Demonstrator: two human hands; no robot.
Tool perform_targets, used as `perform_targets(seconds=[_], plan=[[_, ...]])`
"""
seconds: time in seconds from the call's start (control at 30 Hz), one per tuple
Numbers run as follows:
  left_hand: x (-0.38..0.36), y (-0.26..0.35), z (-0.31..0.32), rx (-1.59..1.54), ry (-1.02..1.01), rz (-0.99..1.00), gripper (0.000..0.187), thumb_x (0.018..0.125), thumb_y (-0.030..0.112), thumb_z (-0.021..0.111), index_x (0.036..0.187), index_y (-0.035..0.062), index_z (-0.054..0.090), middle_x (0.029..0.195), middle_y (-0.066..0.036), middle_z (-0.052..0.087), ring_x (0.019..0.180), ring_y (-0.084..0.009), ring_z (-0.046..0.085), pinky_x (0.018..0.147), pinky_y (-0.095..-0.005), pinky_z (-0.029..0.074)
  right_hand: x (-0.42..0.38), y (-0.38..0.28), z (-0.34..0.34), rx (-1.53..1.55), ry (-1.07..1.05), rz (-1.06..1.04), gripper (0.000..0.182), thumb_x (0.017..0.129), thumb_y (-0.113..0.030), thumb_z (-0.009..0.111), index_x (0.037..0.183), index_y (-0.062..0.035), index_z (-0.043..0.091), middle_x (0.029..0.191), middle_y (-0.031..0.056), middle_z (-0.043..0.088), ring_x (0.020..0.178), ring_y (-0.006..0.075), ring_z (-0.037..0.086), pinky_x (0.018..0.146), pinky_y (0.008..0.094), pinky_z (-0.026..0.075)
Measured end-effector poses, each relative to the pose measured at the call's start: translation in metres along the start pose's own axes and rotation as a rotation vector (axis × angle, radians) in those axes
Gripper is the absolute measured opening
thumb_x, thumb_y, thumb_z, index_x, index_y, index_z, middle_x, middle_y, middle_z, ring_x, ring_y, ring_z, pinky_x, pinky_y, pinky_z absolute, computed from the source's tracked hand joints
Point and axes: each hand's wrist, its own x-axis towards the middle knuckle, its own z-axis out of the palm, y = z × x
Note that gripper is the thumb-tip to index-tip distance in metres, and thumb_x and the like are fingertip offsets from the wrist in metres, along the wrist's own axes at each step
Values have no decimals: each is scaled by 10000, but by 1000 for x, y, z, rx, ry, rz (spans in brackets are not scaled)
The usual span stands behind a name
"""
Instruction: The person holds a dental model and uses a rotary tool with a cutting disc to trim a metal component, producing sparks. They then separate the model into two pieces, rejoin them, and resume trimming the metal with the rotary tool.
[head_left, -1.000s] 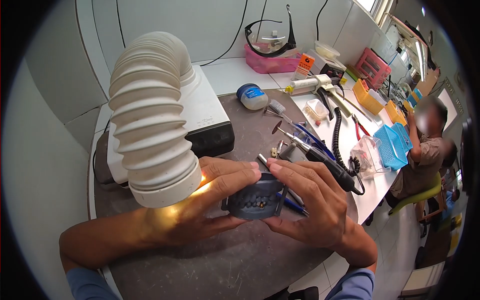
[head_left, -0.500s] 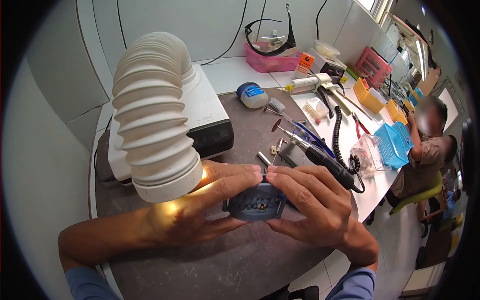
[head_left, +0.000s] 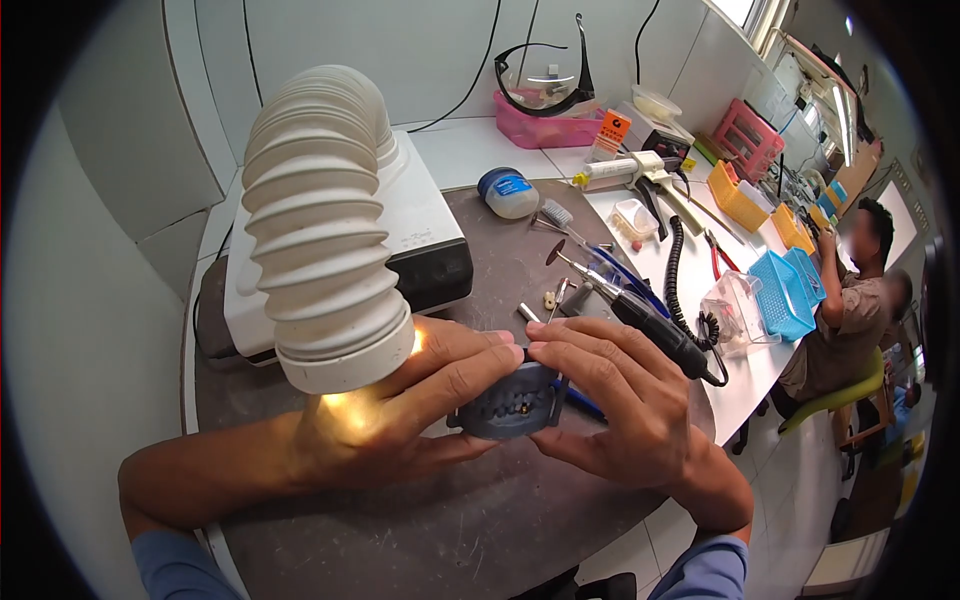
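A dark blue-grey dental model [head_left: 500, 412] is held between my two hands above the bench mat. One small gold-coloured tooth shows on its front side. My left hand [head_left: 410, 395] grips the model from the left, fingers over the top and thumb below. From the right, my right hand [head_left: 625, 400] closes on it the same way, its fingertips close to the left ones. Behind the fingers lie a rotary handpiece [head_left: 640, 322] with a disc and a short metal piece [head_left: 527, 312]. Part of the model is hidden by my fingers.
A ribbed white suction hose [head_left: 320, 230] comes down beside my left hand, with a light at its mouth. Farther back are a blue-lidded jar [head_left: 508, 193], a dispensing gun [head_left: 640, 165], safety glasses [head_left: 545, 95] and blue baskets [head_left: 785, 295]. A person [head_left: 850, 290] sits at the far right.
The dental model has turned in my hands, so its biting surfaces show less and its side shows more. My right fingertips have shifted slightly left and up. The view has moved a little.
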Motion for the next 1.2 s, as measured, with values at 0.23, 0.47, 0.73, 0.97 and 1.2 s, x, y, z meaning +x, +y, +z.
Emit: perform_targets(seconds=[0.23,0.47,0.73,0.97,1.2], plan=[[-1,2,1,-72,7,-90,639,579,79,855,1160,-13,604,1042,-133,644,913,-279,651,798,-371,532,2,1,3,21,14,14,618,638,-177,800,1193,-6,591,1155,142,637,1045,291,624,862,382,513],[1,3,1,-74,-33,-134,681,579,82,876,1184,-4,574,1097,-153,625,992,-282,642,828,-362,526,2,2,4,-11,39,-10,661,604,-193,816,1198,-6,596,1109,132,641,970,278,634,830,376,524],[-2,2,4,-135,-39,-157,672,598,34,836,1200,30,540,1220,-187,587,1118,-311,590,915,-387,492,3,0,6,-16,114,-28,656,599,-203,827,1182,-6,600,1081,140,640,919,271,646,776,365,527],[-2,5,4,-118,-71,-240,679,600,18,820,1212,42,524,1200,-170,572,1129,-310,566,932,-389,484,0,-1,8,-64,114,-72,642,610,-215,828,1186,-44,600,1033,103,637,891,259,643,749,363,510],[-4,8,11,-186,-59,-245,662,614,4,789,1224,39,531,1160,-141,588,1086,-312,574,906,-387,492,1,-4,10,-22,136,-57,666,614,-235,832,1201,-47,578,1008,102,629,878,263,640,732,370,513]])
